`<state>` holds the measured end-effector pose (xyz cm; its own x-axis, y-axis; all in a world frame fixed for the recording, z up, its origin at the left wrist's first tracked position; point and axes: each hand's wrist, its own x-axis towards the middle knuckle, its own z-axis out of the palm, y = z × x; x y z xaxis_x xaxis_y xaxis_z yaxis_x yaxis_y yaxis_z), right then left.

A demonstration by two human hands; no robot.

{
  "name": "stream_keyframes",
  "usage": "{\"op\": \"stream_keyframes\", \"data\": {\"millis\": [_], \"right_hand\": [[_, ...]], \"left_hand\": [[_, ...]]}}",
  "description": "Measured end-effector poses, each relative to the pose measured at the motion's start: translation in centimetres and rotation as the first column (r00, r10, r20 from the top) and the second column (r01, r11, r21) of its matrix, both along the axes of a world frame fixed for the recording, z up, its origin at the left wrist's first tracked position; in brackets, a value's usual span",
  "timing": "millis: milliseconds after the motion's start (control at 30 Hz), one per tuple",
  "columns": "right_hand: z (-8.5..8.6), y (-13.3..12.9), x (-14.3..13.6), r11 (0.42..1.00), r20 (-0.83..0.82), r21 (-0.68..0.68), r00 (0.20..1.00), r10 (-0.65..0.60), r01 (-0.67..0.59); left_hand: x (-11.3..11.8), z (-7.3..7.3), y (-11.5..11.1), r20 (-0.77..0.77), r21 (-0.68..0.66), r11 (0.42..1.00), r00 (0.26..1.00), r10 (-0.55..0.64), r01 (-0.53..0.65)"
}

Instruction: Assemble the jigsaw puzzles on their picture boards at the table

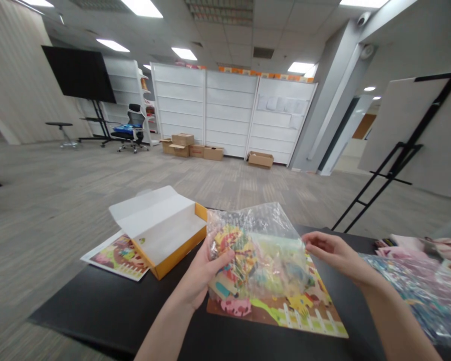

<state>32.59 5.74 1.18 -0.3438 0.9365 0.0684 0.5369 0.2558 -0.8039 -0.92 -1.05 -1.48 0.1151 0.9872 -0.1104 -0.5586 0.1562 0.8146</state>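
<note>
My left hand (203, 271) grips a clear plastic bag (265, 245) by its left side, thumb on top. Bright cut-out pieces in yellow, red and blue are bunched inside, near that thumb. At the bag's right edge, my right hand (334, 253) has its thumb and fingertips pinched together on the plastic. Beneath the bag lies a colourful farm-picture board (317, 321), showing a white fence and a pink pig; the bag covers much of it. Both hands are above the black table (108, 306).
An open yellow box (180, 255) with a white inside rests left of the bag, partly over a printed picture sheet (118, 255). Another clear bag (424, 291) with colourful contents lies at the right, beside pink cloth (406, 248). A black stand (391, 165) rises behind the table.
</note>
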Motion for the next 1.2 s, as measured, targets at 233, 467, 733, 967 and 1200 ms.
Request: {"op": "stream_keyframes", "data": {"millis": [233,467,733,967,1200], "right_hand": [[6.1,0.5,-8.0,0.906,0.197,-0.019,0.887,0.417,-0.422],[4.0,2.6,-10.7,0.837,0.232,0.033,0.818,0.526,-0.547],[4.1,1.6,-13.1,0.871,0.207,0.06,0.859,0.468,-0.488],[3.7,0.7,-13.5,0.914,0.234,0.074,0.898,0.372,-0.398],[3.3,0.5,-13.9,0.919,0.13,0.057,0.916,0.381,-0.39]], "left_hand": [[0.4,0.0,0.1,-0.02,0.02,1.0,1.0,-0.012,0.012],[0.9,-0.1,0.0,-0.033,0.017,0.999,0.999,-0.032,0.033],[1.7,-0.6,0.3,-0.031,0.027,0.999,0.999,-0.039,0.04],[2.2,-0.7,0.1,-0.019,0.048,0.997,0.998,-0.06,0.061],[1.7,-0.8,0.1,-0.022,0.06,0.993,0.995,-0.102,0.103]]}}
